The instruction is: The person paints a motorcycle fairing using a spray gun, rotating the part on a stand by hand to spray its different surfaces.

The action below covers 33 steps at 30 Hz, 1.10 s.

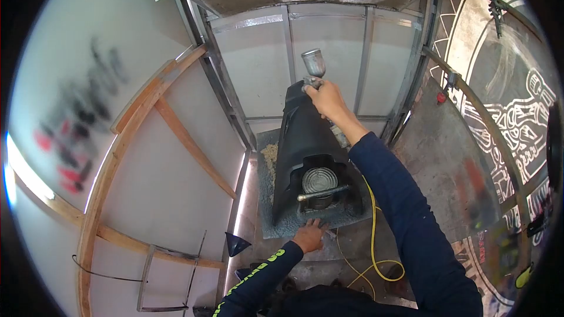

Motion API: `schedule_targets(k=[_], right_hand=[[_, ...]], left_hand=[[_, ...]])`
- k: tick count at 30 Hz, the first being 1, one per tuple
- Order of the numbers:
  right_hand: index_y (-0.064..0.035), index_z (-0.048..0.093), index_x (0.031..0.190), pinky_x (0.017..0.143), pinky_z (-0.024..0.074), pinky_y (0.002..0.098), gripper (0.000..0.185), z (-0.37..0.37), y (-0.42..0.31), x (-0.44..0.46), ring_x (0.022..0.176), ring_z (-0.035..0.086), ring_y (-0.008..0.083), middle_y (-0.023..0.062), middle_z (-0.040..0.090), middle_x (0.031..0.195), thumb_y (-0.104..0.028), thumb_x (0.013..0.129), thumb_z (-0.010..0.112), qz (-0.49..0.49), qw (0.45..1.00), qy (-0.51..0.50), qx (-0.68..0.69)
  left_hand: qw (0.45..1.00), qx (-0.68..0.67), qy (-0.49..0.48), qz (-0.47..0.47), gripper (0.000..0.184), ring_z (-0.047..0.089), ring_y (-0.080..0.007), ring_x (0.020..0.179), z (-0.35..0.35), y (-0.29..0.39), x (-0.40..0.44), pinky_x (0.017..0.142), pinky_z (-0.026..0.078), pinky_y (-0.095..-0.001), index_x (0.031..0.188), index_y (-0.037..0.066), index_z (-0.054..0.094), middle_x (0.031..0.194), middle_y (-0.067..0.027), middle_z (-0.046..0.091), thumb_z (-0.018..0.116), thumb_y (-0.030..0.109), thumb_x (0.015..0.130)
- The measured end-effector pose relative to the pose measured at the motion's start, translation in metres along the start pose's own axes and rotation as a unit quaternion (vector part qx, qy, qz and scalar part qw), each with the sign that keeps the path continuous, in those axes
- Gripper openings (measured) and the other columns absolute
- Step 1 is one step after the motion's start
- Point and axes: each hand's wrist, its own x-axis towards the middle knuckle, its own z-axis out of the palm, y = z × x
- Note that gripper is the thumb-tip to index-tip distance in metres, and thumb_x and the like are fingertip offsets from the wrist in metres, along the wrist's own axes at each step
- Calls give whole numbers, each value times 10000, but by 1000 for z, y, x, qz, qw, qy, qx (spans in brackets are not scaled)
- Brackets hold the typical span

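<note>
A large black molded part (pixel 308 135) stands in the middle, with an opening near its lower end. Inside that opening sits a round ribbed metal can or lid (pixel 319 181), crossed by a short metal rod (pixel 323 193). My right hand (pixel 326 98) is wrapped round a spray gun with a metal cup (pixel 314 62), over the far upper end of the black part. Near the lower edge of the part, my left hand (pixel 310 236) reaches down with its fingers apart, holding nothing visible.
A yellow hose (pixel 373 240) loops on the floor at right. Wooden framing (pixel 126 135) and a black funnel (pixel 236 244) are at left. A metal-framed panel wall (pixel 326 41) stands behind. A grey panel (pixel 440 158) and red-tipped fitting (pixel 441 98) are at right.
</note>
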Motion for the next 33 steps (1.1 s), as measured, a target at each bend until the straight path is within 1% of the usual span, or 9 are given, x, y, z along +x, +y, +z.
schedule_targets(k=[3,7,10,12,15,21,22,26,33], right_hand=[[-53,652,1248,496,519,381,403,11,-13,-5,458,616,245,146,631,609,-294,928,601,-1,1000,-23,-9],[-34,672,1201,462,507,366,382,21,-11,-1,436,594,214,109,603,575,-294,929,606,32,996,-78,15],[-21,667,1194,439,498,354,382,21,-19,-13,423,574,187,78,574,556,-291,931,606,40,997,-64,31],[-19,640,1246,441,500,351,420,18,-20,-17,422,576,186,82,567,555,-294,930,605,19,998,-41,51],[-20,608,1296,443,502,354,457,15,-19,-13,424,577,187,90,585,580,-293,929,600,26,999,-38,21],[-13,604,1299,435,498,351,466,4,-12,-6,452,608,207,114,612,607,-281,918,598,19,999,36,-6],[-20,632,1251,550,544,399,436,-2,-14,-6,586,679,298,161,662,681,-278,902,597,48,998,47,-12],[-25,673,1127,867,510,491,353,-9,23,18,962,643,451,244,696,924,-267,884,586,14,988,117,-102],[-44,670,1185,810,534,481,377,9,21,21,887,679,416,233,704,888,-261,884,602,-34,985,141,-89]], left_hand=[[996,-67,41,43,701,475,-418,1299,4,-19,0,1010,475,-473,1452,106,448,1397,-225,495,703,266,819],[982,-175,51,40,663,555,-334,1225,-85,-27,-45,998,481,-436,1447,93,452,1351,-212,550,678,259,846],[959,-282,6,-36,653,586,-337,1182,-136,-32,-64,1010,469,-432,1437,100,462,1320,-206,577,684,264,845],[966,-94,216,108,666,567,-352,1210,-141,-34,-68,1022,464,-429,1432,63,452,1334,-220,567,687,272,845],[942,40,301,144,720,551,-353,1237,-127,-12,-48,1043,455,-413,1434,8,424,1328,-240,566,698,297,834],[979,9,177,100,781,458,-358,1349,-131,-8,-32,1104,403,-401,1440,-35,402,1440,-262,466,685,376,839],[977,23,181,110,775,454,-357,1354,-129,-10,-31,1103,405,-398,1437,-38,406,1451,-262,456,679,379,844],[972,-3,194,132,763,460,-359,1348,-125,-16,-31,1099,410,-401,1418,-46,424,1447,-259,462,688,367,834],[972,1,188,141,751,443,-367,1360,-119,-13,-22,1112,393,-398,1397,-55,439,1456,-277,442,698,338,811]])
